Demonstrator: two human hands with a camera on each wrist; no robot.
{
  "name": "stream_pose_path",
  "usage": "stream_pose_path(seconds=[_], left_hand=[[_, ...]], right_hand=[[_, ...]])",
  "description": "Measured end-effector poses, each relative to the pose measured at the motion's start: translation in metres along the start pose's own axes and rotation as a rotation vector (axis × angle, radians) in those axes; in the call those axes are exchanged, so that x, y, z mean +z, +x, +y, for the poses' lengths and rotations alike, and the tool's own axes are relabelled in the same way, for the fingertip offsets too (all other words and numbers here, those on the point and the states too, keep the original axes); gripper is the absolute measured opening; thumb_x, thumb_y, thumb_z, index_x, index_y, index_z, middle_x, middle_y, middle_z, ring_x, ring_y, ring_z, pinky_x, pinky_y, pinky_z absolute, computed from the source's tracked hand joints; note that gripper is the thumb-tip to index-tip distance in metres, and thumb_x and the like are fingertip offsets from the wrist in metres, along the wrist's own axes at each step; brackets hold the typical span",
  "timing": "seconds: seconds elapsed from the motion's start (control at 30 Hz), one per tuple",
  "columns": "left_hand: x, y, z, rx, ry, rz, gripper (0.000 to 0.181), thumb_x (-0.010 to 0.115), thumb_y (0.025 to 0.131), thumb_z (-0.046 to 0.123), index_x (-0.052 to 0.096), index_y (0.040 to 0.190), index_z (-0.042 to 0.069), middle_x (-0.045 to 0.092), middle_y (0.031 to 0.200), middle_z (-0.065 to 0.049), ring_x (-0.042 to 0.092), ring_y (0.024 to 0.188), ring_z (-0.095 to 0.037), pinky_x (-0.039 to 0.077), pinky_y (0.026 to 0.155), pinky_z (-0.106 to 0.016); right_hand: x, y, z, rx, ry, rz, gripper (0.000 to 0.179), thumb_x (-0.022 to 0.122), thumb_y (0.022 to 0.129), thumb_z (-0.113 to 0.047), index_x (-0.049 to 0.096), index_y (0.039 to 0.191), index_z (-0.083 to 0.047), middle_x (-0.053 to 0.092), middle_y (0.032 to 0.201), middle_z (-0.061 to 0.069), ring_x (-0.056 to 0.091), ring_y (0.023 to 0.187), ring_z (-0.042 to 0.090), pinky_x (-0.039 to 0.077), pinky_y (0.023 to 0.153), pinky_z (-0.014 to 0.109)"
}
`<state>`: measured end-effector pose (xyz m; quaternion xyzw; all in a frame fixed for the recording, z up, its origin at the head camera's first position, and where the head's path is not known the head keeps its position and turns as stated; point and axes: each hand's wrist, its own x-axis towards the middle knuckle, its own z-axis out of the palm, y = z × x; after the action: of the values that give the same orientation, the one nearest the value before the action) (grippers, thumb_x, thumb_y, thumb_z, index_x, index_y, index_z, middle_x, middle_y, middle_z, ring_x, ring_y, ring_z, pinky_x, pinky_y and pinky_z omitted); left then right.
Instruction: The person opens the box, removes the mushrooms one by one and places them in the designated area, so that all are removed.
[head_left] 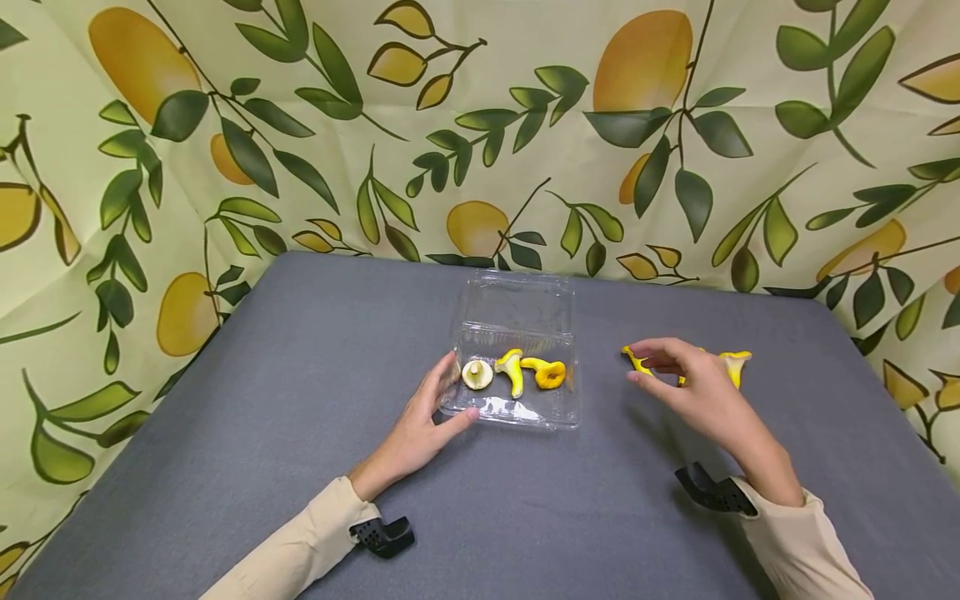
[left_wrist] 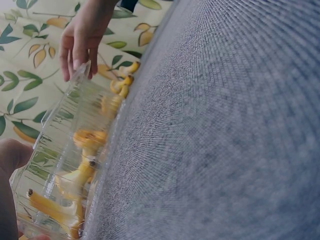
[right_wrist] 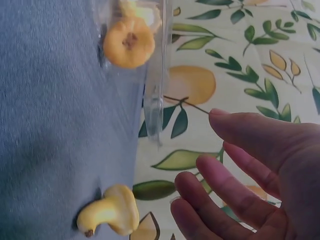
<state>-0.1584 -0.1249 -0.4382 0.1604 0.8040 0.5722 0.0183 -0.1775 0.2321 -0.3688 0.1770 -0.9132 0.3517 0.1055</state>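
A clear plastic clamshell box [head_left: 525, 414] stands on the table with its lid [head_left: 517, 302] folded back. Inside lie a pale round mushroom [head_left: 477, 375], a yellow chanterelle [head_left: 512, 372] and an orange-capped chanterelle [head_left: 550, 377]. My left hand [head_left: 420, 425] grips the box's near left corner, thumb at the front rim and fingers along the side wall. To the right of the box, my right hand [head_left: 697, 392] hovers over more chanterelles with fingers loosely bent and nothing between them. One chanterelle [head_left: 636, 361] shows by its fingertips, another [head_left: 736, 367] beyond the hand; others are partly hidden.
A grey cloth covers the table [head_left: 337, 333]. Behind it hangs a curtain [head_left: 480, 150] printed with fruit and leaves, meeting the table's back edge. Each wrist wears a black strap mount [head_left: 384, 536] over a beige sleeve.
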Motion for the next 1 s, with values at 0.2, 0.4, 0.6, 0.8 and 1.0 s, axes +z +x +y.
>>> stream_pose_path(seconds=[0.2, 0.4, 0.6, 0.8, 1.0], left_hand=[[0.0, 0.0, 0.0, 0.006, 0.003, 0.001, 0.083, 0.068, 0.093, 0.018, 0.017, 0.158, 0.009, 0.025, 0.162, -0.02, 0.034, 0.147, -0.035, 0.034, 0.118, -0.052], [0.0, 0.0, 0.001, 0.006, 0.005, 0.005, 0.083, 0.069, 0.093, 0.018, 0.018, 0.158, 0.008, 0.025, 0.162, -0.02, 0.034, 0.147, -0.035, 0.034, 0.118, -0.053], [0.0, 0.001, 0.0, -0.006, 0.006, -0.005, 0.083, 0.068, 0.094, 0.019, 0.017, 0.159, 0.01, 0.023, 0.163, -0.018, 0.032, 0.148, -0.033, 0.033, 0.119, -0.052], [0.0, 0.0, 0.001, -0.007, 0.002, -0.006, 0.083, 0.068, 0.094, 0.019, 0.017, 0.159, 0.009, 0.023, 0.163, -0.019, 0.032, 0.149, -0.034, 0.033, 0.119, -0.052], [0.0, 0.0, 0.002, -0.002, -0.004, -0.004, 0.084, 0.069, 0.093, 0.017, 0.017, 0.159, 0.009, 0.024, 0.163, -0.019, 0.032, 0.148, -0.033, 0.033, 0.119, -0.051]], right_hand=[[0.011, 0.002, -0.007, -0.04, 0.009, 0.004, 0.028, 0.077, 0.086, -0.01, 0.07, 0.112, -0.004, 0.074, 0.107, 0.013, 0.069, 0.093, 0.005, 0.049, 0.083, 0.004], [0.024, 0.006, -0.014, -0.076, -0.002, -0.029, 0.027, 0.077, 0.086, -0.008, 0.07, 0.111, -0.002, 0.073, 0.105, 0.012, 0.071, 0.094, 0.028, 0.056, 0.084, 0.02], [0.035, 0.012, -0.021, -0.142, -0.039, -0.029, 0.025, 0.078, 0.084, -0.007, 0.071, 0.108, -0.003, 0.072, 0.103, 0.009, 0.07, 0.094, 0.025, 0.058, 0.083, 0.044], [0.046, 0.018, -0.026, -0.233, -0.042, 0.004, 0.024, 0.079, 0.082, -0.003, 0.072, 0.105, -0.003, 0.073, 0.1, 0.008, 0.07, 0.092, 0.023, 0.058, 0.082, 0.043], [0.054, 0.024, -0.032, -0.24, 0.001, -0.047, 0.025, 0.079, 0.082, -0.003, 0.072, 0.106, -0.002, 0.072, 0.102, 0.009, 0.068, 0.096, 0.024, 0.057, 0.085, 0.043]])
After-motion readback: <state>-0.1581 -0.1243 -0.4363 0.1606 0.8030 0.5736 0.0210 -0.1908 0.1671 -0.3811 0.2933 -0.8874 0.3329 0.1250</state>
